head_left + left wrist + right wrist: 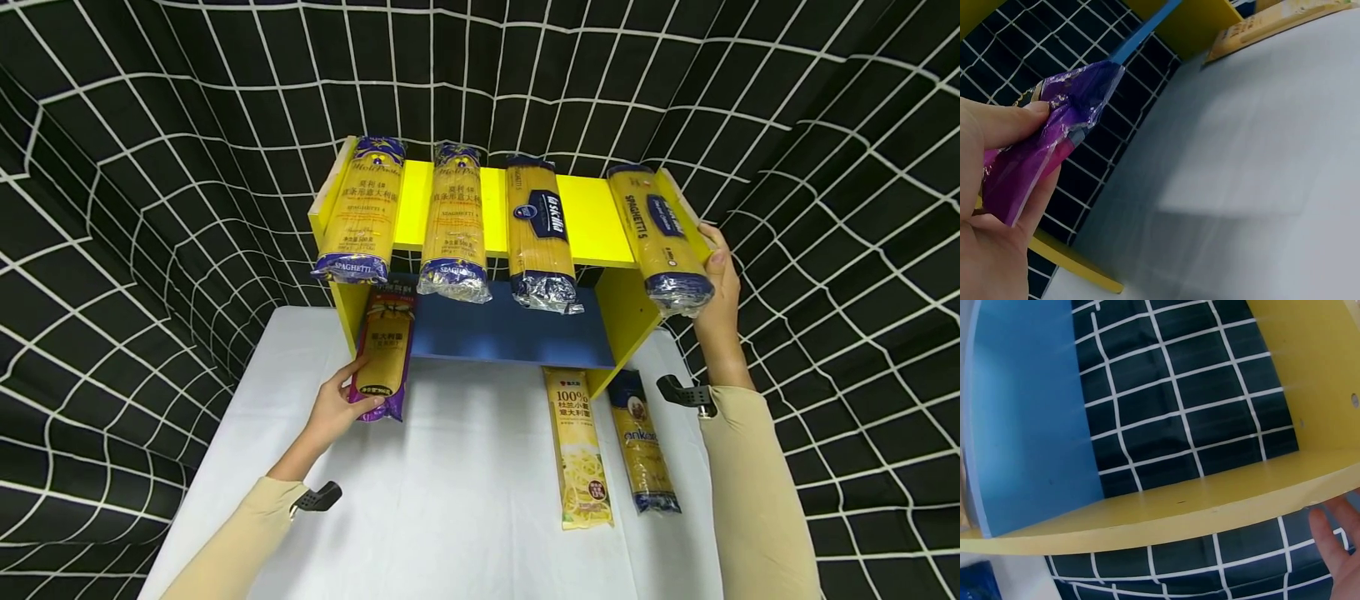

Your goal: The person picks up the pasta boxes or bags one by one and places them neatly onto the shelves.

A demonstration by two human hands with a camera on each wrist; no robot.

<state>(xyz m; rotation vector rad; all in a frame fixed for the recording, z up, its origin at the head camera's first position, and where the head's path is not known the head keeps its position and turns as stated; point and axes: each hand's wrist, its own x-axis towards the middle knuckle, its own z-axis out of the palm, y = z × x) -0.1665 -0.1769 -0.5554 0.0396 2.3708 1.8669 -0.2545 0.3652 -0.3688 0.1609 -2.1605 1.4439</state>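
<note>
My left hand (333, 412) grips the lower end of a purple spaghetti pack (386, 342), thumb on one side and fingers on the other in the left wrist view. The pack's far part lies over the left end of the blue middle shelf (510, 325). My right hand (720, 287) touches the outside of the yellow right side panel (630, 321), beside the rightmost spaghetti pack (660, 237) on top. In the right wrist view its fingers (1329, 540) lie nearly straight against the panel's edge, partly out of frame.
On the yellow top shelf (495, 208) lie two blue-ended spaghetti packs (360, 217) (453, 225) and a dark-labelled one (540, 233). A cream pasta pack (577, 450) and a blue-and-yellow pack (643, 442) rest on the white table (450, 500). Black gridded cloth (247, 125) surrounds everything.
</note>
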